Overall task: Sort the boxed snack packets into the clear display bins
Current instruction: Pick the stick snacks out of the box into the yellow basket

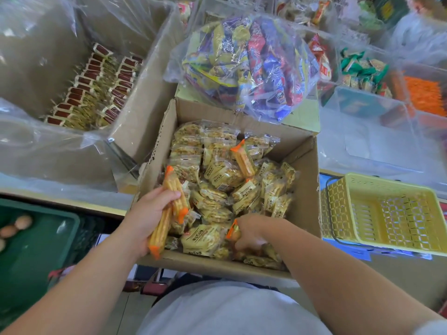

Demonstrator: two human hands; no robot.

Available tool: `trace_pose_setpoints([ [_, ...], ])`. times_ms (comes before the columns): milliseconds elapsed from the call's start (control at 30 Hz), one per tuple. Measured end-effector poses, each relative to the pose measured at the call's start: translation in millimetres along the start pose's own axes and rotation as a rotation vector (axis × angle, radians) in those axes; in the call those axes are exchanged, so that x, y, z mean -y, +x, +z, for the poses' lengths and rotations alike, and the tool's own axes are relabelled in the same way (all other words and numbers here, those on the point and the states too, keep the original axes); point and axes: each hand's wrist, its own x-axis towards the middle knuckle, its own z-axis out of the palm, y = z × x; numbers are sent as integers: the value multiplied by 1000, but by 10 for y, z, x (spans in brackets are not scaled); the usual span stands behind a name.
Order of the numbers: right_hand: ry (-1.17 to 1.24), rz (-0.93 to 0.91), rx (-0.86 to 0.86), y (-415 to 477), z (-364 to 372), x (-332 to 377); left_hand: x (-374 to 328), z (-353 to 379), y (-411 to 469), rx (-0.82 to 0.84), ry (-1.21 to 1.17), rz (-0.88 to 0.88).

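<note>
White shirt (pixel 229 310) is seen lowest; orange-tipped stick packets (pixel 165 227) are gripped by the left hand (pixel 148 213), one more stick packet (pixel 233 232) pinched by the right hand (pixel 251 232).

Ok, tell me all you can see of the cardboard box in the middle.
The box is brown cardboard, open on top, nearly full of small yellowish packets in clear wrap, plus one long orange-tipped stick pack lying on them. A yellow basket stands at its right. The left hand holds stick packs over its near left corner; the right hand is inside, gripping another.
</note>
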Motion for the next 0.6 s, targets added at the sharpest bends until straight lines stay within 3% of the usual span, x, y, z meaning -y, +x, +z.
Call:
trace_pose_setpoints([
  [467, -290, 85, 300, 139, -48, 194, 19, -11, 116, 23, 8, -6],
  [600, -244, 82, 357, 198, -40, 208, 45, -17, 127, 23, 1, -2],
])
